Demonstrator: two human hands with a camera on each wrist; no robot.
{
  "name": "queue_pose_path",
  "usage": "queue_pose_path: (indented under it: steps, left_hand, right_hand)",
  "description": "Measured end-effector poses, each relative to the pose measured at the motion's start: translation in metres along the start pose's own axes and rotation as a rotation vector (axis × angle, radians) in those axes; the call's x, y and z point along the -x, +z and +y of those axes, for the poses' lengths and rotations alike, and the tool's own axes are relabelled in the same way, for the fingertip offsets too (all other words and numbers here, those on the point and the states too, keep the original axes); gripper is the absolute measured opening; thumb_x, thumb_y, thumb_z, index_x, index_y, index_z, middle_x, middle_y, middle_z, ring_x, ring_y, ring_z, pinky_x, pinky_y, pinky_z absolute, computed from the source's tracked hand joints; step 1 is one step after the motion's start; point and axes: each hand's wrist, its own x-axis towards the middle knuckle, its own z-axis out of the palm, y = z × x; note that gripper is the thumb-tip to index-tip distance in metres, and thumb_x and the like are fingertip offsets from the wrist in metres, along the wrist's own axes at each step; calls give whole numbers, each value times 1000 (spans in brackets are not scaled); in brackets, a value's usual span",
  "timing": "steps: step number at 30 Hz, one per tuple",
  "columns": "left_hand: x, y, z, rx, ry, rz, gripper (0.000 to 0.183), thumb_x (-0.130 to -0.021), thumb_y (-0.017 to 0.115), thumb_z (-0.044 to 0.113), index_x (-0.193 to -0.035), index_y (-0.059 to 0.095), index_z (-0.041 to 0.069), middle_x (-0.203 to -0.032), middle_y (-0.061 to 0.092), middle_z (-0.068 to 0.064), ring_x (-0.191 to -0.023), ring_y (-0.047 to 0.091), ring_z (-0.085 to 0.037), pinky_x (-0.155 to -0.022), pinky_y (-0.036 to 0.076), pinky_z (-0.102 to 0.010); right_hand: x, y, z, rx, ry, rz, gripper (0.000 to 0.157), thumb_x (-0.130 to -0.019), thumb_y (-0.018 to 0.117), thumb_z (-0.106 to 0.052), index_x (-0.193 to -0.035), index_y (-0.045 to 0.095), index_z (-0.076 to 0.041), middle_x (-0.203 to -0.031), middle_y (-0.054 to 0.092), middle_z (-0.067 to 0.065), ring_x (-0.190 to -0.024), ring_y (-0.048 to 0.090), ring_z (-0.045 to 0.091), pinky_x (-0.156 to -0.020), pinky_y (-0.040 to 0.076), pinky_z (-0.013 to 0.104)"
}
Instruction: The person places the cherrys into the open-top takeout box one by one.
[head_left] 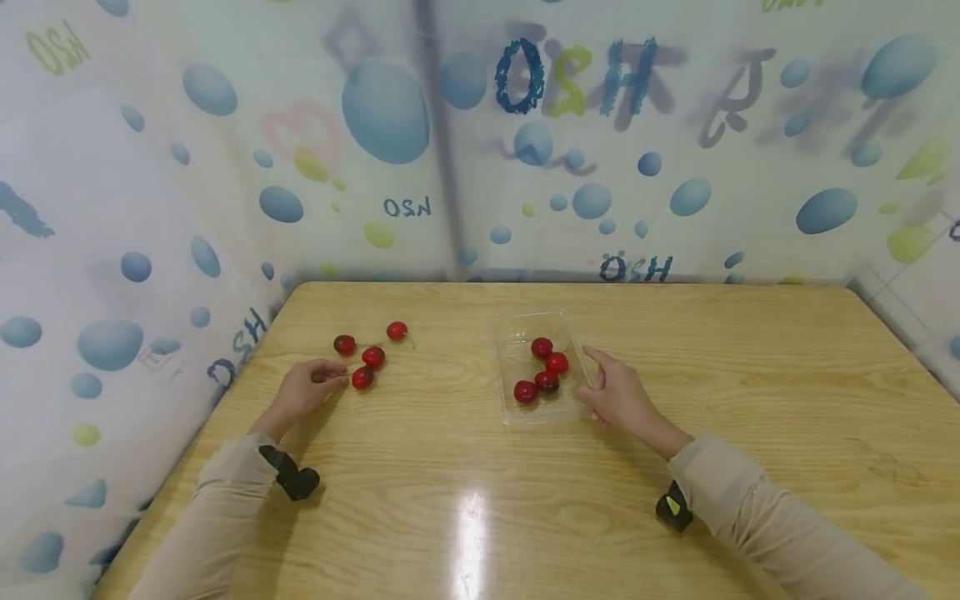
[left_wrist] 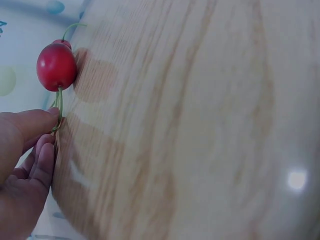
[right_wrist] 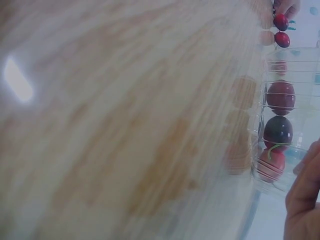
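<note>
Evidently the left hand [head_left: 309, 387] has thumb and fingertips pinched on the green stem [left_wrist: 60, 104] of the nearest cherry [head_left: 363, 377], at the left of the wooden table [head_left: 420, 467]; three other cherries [head_left: 373, 357] lie close by; four more [head_left: 547, 382] sit in a clear tray [head_left: 513, 362]; at its right edge the right hand [head_left: 618, 392] has index finger and thumb spread apart (how firmly they press, I cannot tell). The cherry should be light, with smooth, glossy skin likely to slip or roll; the thin stem seems the surest hold, though a hard tug might detach it; the tray looks flimsy, best steadied by its rim.
</note>
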Motion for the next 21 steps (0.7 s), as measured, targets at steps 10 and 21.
queue_pose_path:
  steps: [10, 21]
  left_hand:
    - [-1, -1, -5, 12, -27, -36, 27, -85, 59, 13, -104, 58, -6, -94, 60, -18, -85, 55, -25, -61, 44, -21]
    - [-3, 0, -3, -28, -30, -27, 24, -86, 58, 15, -100, 59, -5, -94, 59, -17, -86, 55, -26, -68, 43, -27]
  right_hand:
    - [0, 0, 2, 3, -27, 5, 63, -74, 54, 2, -132, 32, 6, -52, 43, 4, -31, 44, 11, -33, 37, 24]
    - [-1, 0, 1, 3, -12, 8, 63, -74, 54, 1, -133, 32, 4, -53, 44, 5, -31, 44, 11, -33, 39, 27]
